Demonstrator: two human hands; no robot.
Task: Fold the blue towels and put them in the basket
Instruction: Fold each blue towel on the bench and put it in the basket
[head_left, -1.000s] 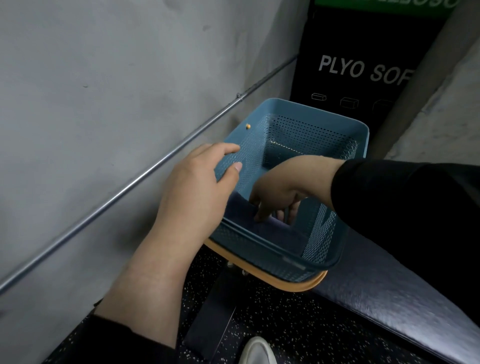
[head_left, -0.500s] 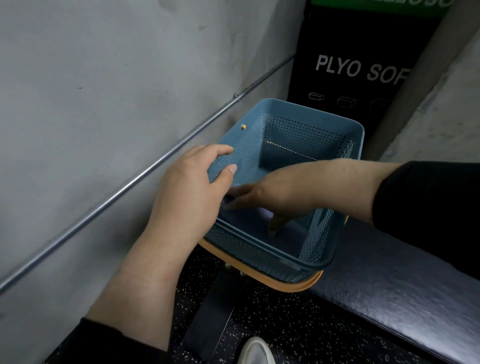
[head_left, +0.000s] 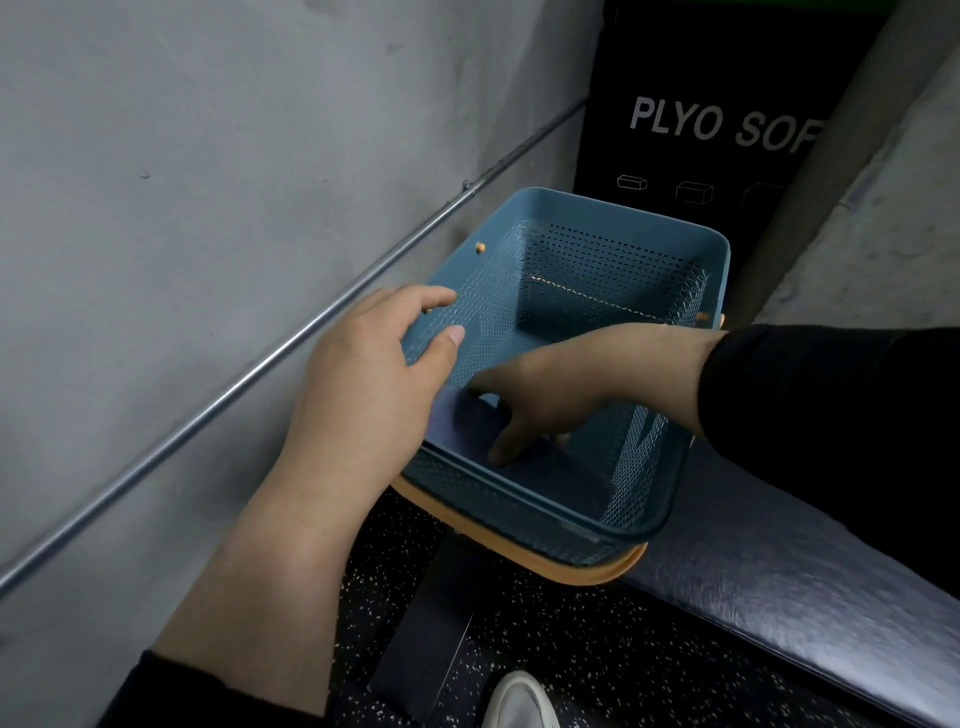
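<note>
Perforated matt plastic basket (head_left: 613, 218)

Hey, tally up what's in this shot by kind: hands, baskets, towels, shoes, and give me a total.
Hands: 2, left hand and right hand
Baskets: 1, basket
Towels: 1 visible, towel
Shoes: 1, shoe
Total: 5
</note>
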